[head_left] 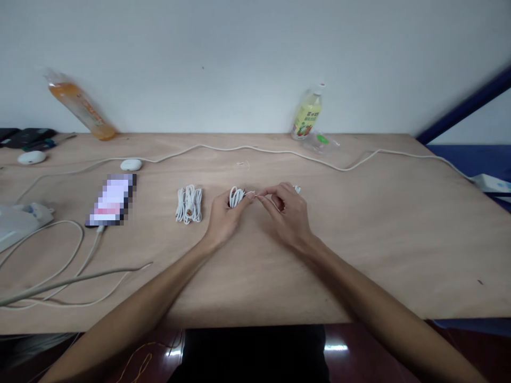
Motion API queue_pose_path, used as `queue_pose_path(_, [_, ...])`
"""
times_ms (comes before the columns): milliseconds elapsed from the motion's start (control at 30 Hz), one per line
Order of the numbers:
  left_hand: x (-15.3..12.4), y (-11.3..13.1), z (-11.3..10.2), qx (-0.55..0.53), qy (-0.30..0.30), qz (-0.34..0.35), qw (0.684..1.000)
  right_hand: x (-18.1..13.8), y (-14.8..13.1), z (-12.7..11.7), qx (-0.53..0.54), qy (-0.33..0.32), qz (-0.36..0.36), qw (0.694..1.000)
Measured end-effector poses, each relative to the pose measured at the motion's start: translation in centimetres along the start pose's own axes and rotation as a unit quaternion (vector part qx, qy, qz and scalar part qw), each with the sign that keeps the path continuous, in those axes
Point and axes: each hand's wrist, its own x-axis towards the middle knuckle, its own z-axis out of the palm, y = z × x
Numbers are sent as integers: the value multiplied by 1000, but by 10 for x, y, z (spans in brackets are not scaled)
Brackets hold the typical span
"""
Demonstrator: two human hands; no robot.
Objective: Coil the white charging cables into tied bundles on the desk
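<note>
Tabletop (383,229): two bottles (307,114); left hand (223,217) holds one coil (236,197).

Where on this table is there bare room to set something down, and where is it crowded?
Widest: the table right of the right hand, below the long cable. Smaller: between the forearms. Crowded: the left end, with phone and cords.

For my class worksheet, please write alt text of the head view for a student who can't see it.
A person's left hand holds a coiled white cable while the right hand pinches a thin strand at a wooden table. To the left lie bundled white cables and a smartphone; two drink bottles are by the wall.
</note>
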Motion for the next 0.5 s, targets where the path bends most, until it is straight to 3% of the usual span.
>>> queue_pose_path(500, [1, -1, -3, 39, -13, 42, 998, 1, -2, -1, 32, 0, 21, 999])
